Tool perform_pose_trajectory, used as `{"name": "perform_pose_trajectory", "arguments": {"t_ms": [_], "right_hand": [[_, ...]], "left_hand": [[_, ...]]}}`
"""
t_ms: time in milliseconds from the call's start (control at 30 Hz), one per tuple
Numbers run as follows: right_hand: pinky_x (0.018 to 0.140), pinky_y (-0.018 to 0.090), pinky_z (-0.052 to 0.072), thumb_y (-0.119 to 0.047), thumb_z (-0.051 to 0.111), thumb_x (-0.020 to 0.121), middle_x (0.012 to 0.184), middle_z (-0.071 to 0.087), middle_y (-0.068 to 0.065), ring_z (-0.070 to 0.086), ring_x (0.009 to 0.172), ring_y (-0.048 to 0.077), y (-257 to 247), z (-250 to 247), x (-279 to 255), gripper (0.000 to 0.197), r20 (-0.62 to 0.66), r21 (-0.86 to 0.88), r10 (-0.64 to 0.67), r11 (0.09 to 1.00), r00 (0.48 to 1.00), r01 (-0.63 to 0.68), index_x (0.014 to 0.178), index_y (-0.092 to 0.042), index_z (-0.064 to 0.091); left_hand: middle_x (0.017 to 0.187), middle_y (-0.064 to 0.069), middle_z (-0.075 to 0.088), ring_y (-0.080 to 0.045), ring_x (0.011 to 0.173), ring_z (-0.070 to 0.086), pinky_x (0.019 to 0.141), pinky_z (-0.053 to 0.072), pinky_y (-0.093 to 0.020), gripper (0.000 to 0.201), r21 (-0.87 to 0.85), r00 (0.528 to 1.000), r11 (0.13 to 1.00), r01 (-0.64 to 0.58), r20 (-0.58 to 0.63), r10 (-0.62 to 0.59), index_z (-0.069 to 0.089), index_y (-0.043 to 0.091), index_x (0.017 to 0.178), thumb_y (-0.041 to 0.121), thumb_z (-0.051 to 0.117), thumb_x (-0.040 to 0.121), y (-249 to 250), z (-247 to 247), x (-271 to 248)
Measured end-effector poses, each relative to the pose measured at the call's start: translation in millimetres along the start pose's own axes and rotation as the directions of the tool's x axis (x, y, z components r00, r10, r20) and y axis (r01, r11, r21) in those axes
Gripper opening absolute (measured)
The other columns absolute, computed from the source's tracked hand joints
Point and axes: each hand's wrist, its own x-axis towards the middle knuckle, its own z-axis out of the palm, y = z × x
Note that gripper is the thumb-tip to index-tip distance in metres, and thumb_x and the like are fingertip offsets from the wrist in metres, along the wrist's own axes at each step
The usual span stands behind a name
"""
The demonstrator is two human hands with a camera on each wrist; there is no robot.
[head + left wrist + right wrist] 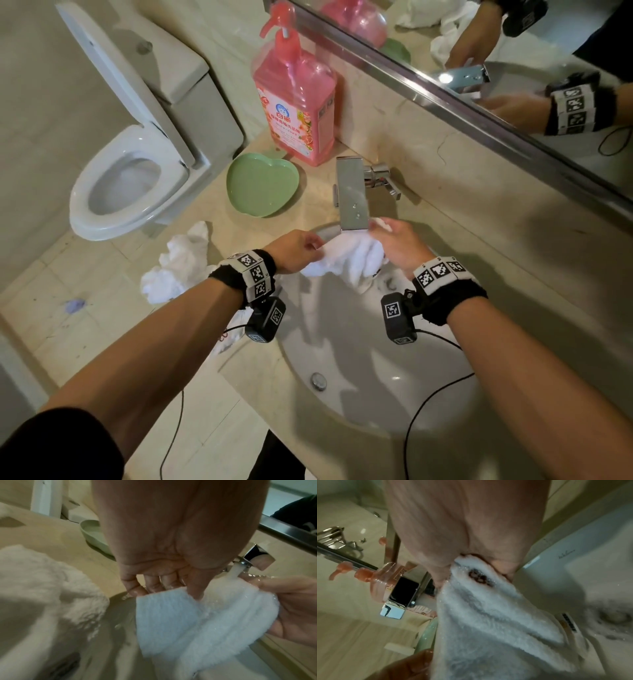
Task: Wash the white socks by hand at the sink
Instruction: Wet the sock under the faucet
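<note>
Hands (298,255) (399,245) stretch white sock (349,255) between, under faucet (352,195)

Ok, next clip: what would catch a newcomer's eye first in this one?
Probably the white sock stretched between the left hand and right hand, held under the running faucet over the sink. Next, the big pink detergent bottle at the back of the counter, with a green heart-shaped dish in front of it. More crumpled white fabric lies on the counter to the left.
</note>
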Motion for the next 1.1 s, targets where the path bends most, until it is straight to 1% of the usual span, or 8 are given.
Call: {"name": "perform_pose_trajectory", "arguments": {"t_ms": [233, 400, 600, 733, 800, 900, 1000, 1100], "right_hand": [[0.075, 0.031, 0.057, -0.028, 0.074, 0.084, 0.093, 0.075, -0.008, 0.071, 0.091, 0.02, 3.2, -4.2, -7.3, 0.011, 0.065, -0.066, -0.009, 0.998, 0.998, 0.014, 0.092, -0.036, 0.073], [0.082, 0.033, 0.054, -0.046, 0.071, 0.088, 0.11, 0.068, -0.006, 0.065, 0.095, 0.015, 4.2, 5.3, -10.9, 0.037, 0.124, -0.23, -0.011, 0.972, 0.992, 0.039, 0.118, -0.025, 0.07], [0.047, 0.013, 0.04, -0.04, 0.057, 0.1, 0.071, 0.056, -0.005, 0.057, 0.053, -0.001, -4.3, -7.1, -18.3, 0.025, -0.031, -0.172, -0.037, 0.985, 0.999, 0.031, 0.103, -0.016, 0.061], [0.045, 0.011, 0.042, -0.028, 0.063, 0.097, 0.073, 0.054, -0.006, 0.058, 0.056, -0.001, -8.5, -12.4, -17.9, 0.017, -0.057, -0.108, -0.064, 0.993, 0.996, 0.058, 0.102, -0.012, 0.063], [0.056, 0.018, 0.049, -0.019, 0.07, 0.091, 0.084, 0.058, -0.008, 0.06, 0.071, 0.006, -5.3, -13.0, -14.5, 0.017, -0.038, -0.074, -0.055, 0.996, 0.998, 0.053, 0.106, -0.014, 0.064], [0.062, 0.016, 0.055, -0.028, 0.078, 0.085, 0.098, 0.07, -0.007, 0.067, 0.08, -0.007, -6.4, -9.1, -11.9, 0.028, 0.101, -0.14, -0.033, 0.989, 0.994, 0.047, 0.112, -0.025, 0.069], [0.063, 0.037, 0.057, -0.049, 0.07, 0.087, 0.075, 0.074, -0.006, 0.07, 0.07, 0.007, -6.7, 4.4, -7.7, 0.009, 0.194, -0.228, 0.012, 0.973, 0.981, 0.034, 0.087, -0.041, 0.074], [0.052, 0.014, 0.041, -0.055, 0.06, 0.087, 0.057, 0.063, -0.024, 0.056, 0.052, -0.01, -8.9, 12.7, -3.5, 0.019, 0.178, -0.165, -0.026, 0.985, 0.984, 0.056, 0.093, -0.043, 0.074]], "left_hand": [[0.09, -0.008, 0.065, -0.018, 0.075, 0.054, 0.071, 0.042, -0.03, 0.017, -0.16, 0.985, 0.984, -0.081, -0.167, 0.054, 0.064, 0.017, 0.1, 0.032, 0.056, 0.099, 6.2, 7.3, -7.2], [0.087, -0.009, 0.067, -0.019, 0.076, 0.056, 0.073, 0.046, -0.033, 0.016, -0.247, 0.98, 0.955, -0.165, -0.154, 0.129, 0.061, 0.028, 0.083, 0.027, 0.057, 0.099, 22.2, 12.9, -2.1], [0.094, -0.003, 0.067, -0.018, 0.086, 0.06, 0.082, 0.049, -0.032, 0.005, -0.198, 0.996, 0.977, -0.081, -0.047, 0.073, 0.063, 0.018, 0.093, 0.015, 0.065, 0.09, 22.1, 6.4, 20.3], [0.082, 0.003, 0.06, -0.019, 0.08, 0.054, 0.072, 0.042, -0.028, 0.009, -0.176, 0.994, 0.981, -0.085, -0.08, 0.072, 0.059, 0.022, 0.087, 0.018, 0.06, 0.094, 17.8, 7.9, 23.2], [0.075, 0.005, 0.055, -0.018, 0.075, 0.049, 0.069, 0.04, -0.029, 0.019, -0.231, 0.985, 0.964, -0.134, -0.133, 0.106, 0.055, 0.025, 0.08, 0.013, 0.058, 0.095, 19.4, 9.8, 25.1], [0.101, -0.008, 0.07, -0.028, 0.094, 0.064, 0.089, 0.051, -0.039, 0.008, -0.351, 0.98, 0.919, -0.181, -0.144, 0.138, 0.066, 0.01, 0.102, 0.011, 0.061, 0.095, 26.0, 9.4, 19.6], [0.101, 0.0, 0.071, -0.015, 0.094, 0.065, 0.087, 0.05, -0.031, 0.008, -0.409, 0.985, 0.898, -0.162, -0.115, 0.125, 0.068, 0.016, 0.102, 0.016, 0.062, 0.096, 27.1, 10.1, 14.0], [0.098, 0.006, 0.063, -0.004, 0.083, 0.056, 0.071, 0.044, -0.02, 0.015, -0.436, 0.989, 0.894, -0.102, -0.144, 0.043, 0.064, 0.02, 0.106, 0.011, 0.06, 0.095, 20.1, 6.3, 15.1]]}}
